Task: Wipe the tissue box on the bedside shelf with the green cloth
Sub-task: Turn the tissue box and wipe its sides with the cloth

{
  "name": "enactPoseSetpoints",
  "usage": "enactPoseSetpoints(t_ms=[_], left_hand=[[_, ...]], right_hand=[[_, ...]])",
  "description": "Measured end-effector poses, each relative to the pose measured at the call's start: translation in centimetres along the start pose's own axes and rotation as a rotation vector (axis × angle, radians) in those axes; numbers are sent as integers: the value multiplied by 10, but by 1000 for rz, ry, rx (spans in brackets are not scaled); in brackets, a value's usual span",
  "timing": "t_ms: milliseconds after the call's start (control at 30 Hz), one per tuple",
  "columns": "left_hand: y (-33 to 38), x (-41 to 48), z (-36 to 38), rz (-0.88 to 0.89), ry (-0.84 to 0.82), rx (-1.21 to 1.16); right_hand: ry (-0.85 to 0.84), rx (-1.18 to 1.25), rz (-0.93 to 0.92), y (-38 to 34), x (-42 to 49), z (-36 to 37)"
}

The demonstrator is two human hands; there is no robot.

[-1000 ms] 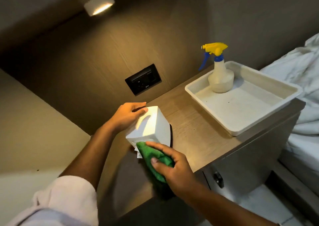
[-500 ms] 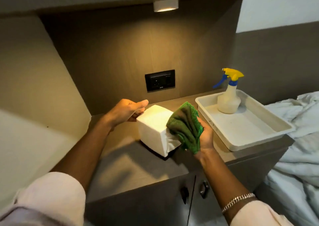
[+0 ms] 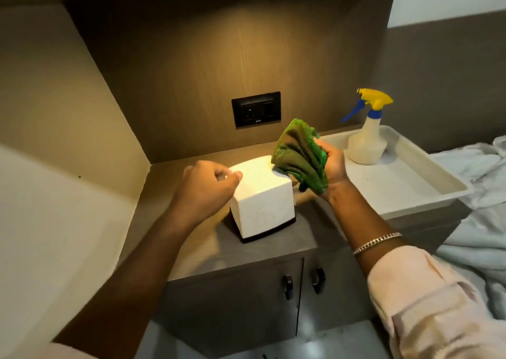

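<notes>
Standing upright on the bedside shelf (image 3: 213,252), the white tissue box (image 3: 262,197) is probably being steadied, light and tippable, by the left hand's (image 3: 204,191) curled fingers; right hand (image 3: 332,164) is clutching the soft green cloth (image 3: 299,153) at its top edge.

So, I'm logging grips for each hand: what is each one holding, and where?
The right hand grips the green cloth by its bunched right side. The left hand rests against the tissue box's upper left edge.
</notes>
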State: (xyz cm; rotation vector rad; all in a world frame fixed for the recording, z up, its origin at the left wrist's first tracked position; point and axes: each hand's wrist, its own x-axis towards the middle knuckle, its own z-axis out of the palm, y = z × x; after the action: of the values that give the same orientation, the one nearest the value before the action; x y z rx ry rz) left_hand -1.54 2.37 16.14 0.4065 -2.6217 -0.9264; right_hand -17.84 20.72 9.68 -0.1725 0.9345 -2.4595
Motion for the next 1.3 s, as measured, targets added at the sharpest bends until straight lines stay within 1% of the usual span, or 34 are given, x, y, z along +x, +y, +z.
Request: enactPoseSetpoints(t_ms=[33,67,100,133,167,200,233,300,367,467,533,600,700,767,867,933,1033,1100,1167,1233,1300], left_hand=[[2,4,3,122,61,63],[3,10,7,229,44,91],[2,19,12,316,-61,102],[1,29,18,380,-209,127],[-1,40,24,426,-350,185],[-3,50,28,463,-458,266],[-6,59,31,503,-524,335],[-9,73,35,599,-589,415],[-12,82,37,686,-610,455],[-17,86,40,774,-627,450],[-19,88,45,802,-646,439],[-22,89,47,806,-651,439],[-25,91,50,791,-637,443],[-25,90,53,783,-631,425],[-28,91,53,787,-627,406],[-31,93,52,786,-620,396],[-32,95,53,805,-615,390],[-33,95,54,800,-610,398],[-34,95,56,782,-604,406],[-33,94,57,770,-602,412],[-33,95,56,780,-597,422]], right_hand=[[35,2,-74,-1,-7,-2],[112,-21,-196,1,-16,-3],[227,-75,-330,8,-29,-5],[362,-161,-448,19,-45,-6],[485,-257,-536,33,-63,-7],[564,-348,-587,50,-80,-7],[594,-440,-603,67,-94,-7],[548,-588,-611,100,-117,-6],[488,-720,-651,124,-125,-2],[468,-945,-731,142,-117,15],[491,-1061,-700,147,-103,30],[561,-1050,-665,152,-89,38],[726,-866,-600,170,-81,41],[763,-830,-573,191,-85,49],[752,-820,-641,214,-85,69],[769,-801,-712,208,-76,76],[847,-827,-803,183,-56,66],[922,-773,-805,175,-49,56],[973,-684,-763,180,-50,53],[938,-660,-697,195,-61,58],[837,-687,-634,209,-74,64]])
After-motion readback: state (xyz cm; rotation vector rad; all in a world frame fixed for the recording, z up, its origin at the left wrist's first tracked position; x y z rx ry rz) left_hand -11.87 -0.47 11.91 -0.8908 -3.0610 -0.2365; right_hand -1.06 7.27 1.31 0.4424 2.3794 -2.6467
